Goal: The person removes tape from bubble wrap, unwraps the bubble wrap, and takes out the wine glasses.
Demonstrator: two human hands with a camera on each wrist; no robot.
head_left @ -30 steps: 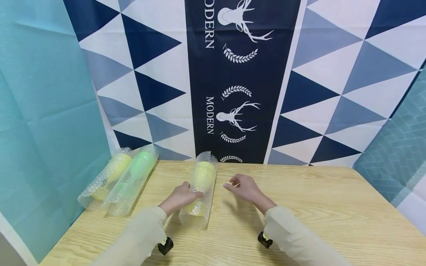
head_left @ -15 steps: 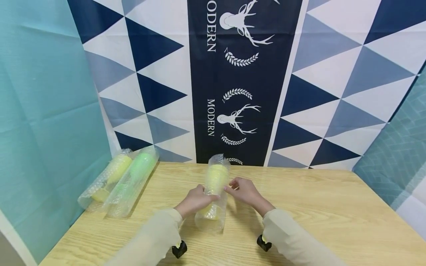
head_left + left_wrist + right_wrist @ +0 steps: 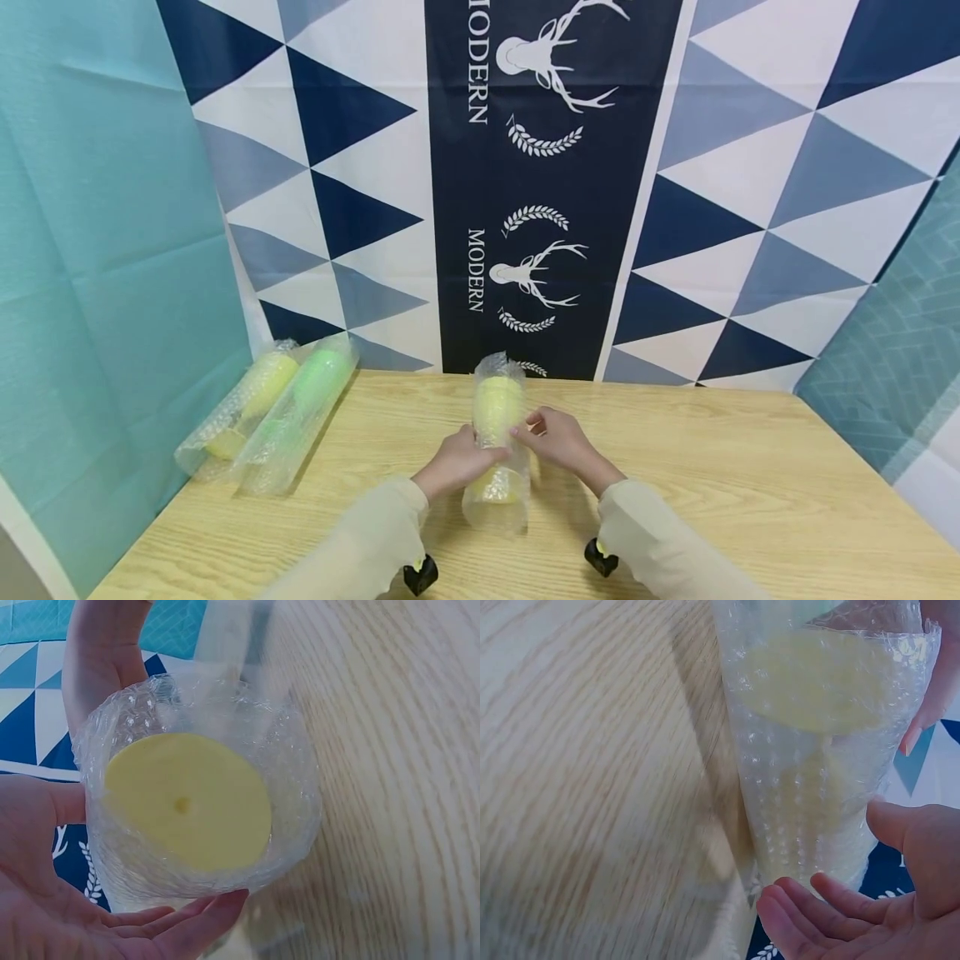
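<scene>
While both hands meet at the middle of the wooden table [image 3: 712, 467], they hold a yellow cup wrapped in a sleeve of clear bubble wrap [image 3: 497, 442], lifted at a tilt with its far end higher than its near end. The left hand [image 3: 457, 458] curls round the left side of the wrapped cup, thumb on top and fingers [image 3: 187, 926] underneath, as the left wrist view shows. The right hand [image 3: 558, 440] touches the right side with fingers [image 3: 802, 907] lightly curved against the plastic; whether it grips firmly cannot be told. Seen end-on from the left wrist, the cup's base [image 3: 187, 802] is a smooth, matte, pale yellow disc with a small central dimple, ringed by crinkled transparent film studded with round air cells. From the right wrist, the wrap forms a tapering tube, glossy and pebbled, that extends past the cup. At the far left of the table lie two more wrapped cups side by side, one yellow [image 3: 247, 400] and one green [image 3: 303, 400], both cylindrical and on their sides. Behind the table hangs a cloth backdrop [image 3: 540, 167] printed with navy, grey and white triangles and white deer heads.
</scene>
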